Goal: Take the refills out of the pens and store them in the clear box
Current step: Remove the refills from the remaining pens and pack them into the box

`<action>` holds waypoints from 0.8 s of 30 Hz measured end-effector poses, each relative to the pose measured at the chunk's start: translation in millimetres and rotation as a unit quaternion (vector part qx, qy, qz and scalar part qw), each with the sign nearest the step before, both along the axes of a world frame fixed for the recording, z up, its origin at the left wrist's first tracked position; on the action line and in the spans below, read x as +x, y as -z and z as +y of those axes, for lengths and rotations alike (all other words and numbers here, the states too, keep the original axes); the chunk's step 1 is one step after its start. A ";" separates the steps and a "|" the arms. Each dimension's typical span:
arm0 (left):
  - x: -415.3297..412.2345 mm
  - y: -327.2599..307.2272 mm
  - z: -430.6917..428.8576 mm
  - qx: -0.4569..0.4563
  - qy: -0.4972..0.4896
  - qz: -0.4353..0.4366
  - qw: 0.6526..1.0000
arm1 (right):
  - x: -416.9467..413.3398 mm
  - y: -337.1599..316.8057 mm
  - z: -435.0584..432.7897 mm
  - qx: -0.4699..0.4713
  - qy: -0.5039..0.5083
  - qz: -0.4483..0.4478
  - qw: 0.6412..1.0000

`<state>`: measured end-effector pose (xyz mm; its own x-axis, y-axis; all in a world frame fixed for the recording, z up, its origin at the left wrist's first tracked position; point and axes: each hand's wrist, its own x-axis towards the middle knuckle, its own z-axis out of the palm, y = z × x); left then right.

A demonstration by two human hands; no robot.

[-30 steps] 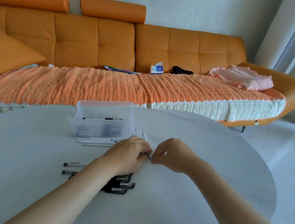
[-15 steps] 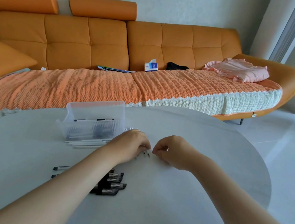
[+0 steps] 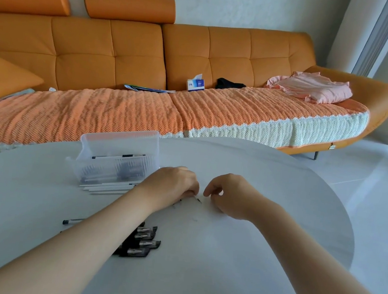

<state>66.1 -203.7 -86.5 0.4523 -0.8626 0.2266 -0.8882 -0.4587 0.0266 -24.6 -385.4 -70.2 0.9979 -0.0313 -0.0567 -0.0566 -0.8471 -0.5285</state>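
Your clear box (image 3: 118, 157) stands open, lid upright; thin white tubes (image 3: 106, 187) lie just before it, black pens (image 3: 141, 243) heaped nearer you.

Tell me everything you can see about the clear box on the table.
The clear box is translucent ribbed plastic, its lid open, upright behind. Dark-tipped pens or refills lie inside, one near the rim. It sits on the grey table, white barrels along its front, the left hand beside its right end.

Orange sofa (image 3: 136, 50), 2 headrests (image 3: 129, 6), knitted orange cover (image 3: 119, 114) on seat. On it: cushion (image 3: 2, 76) far left, booklet (image 3: 148, 89), tissue box (image 3: 195, 84), black cloth (image 3: 229, 84), pink garment (image 3: 313, 86). Grey round table (image 3: 251, 226), glossy floor (image 3: 377, 180).
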 end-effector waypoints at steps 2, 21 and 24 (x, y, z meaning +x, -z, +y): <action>-0.5 3.0 2.0 -0.010 0.012 -0.008 1.000 | -2.1 -0.4 -0.3 -0.005 -0.005 0.005 1.000; -28.0 -0.8 42.3 -0.101 0.028 -0.133 0.986 | -33.8 -5.1 17.7 0.030 -0.099 0.067 0.992; -37.5 3.0 59.5 -0.124 -0.013 -0.106 0.986 | -34.3 -4.9 19.9 0.023 -0.101 0.067 0.992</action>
<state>28.6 -144.2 -89.5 0.3934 -0.7570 0.5216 -0.8736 -0.4846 -0.0445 -58.9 -365.4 -65.3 0.9670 0.1748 -0.1854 0.0402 -0.8231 -0.5664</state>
